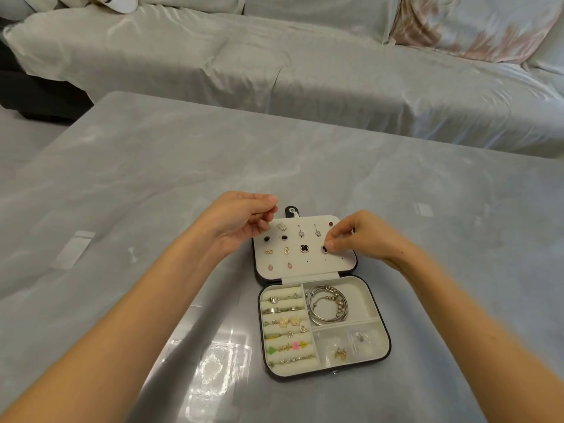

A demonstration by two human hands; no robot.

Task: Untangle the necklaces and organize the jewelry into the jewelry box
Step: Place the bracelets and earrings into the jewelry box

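Two hands over open box (pixel 387 340) on table (pixel 122 178); left hand (pixel 241 222) at far-left lid (pixel 320 267) corner, fingers curled, whether holding anything cannot be told; right hand (pixel 357 236) pinches black clover stud (pixel 324 248) at lid's right; risk: thin post misses its hole, stud slips into near compartments; lid padded, cream, soft; box shell dark, round-cornered; table glossy grey.
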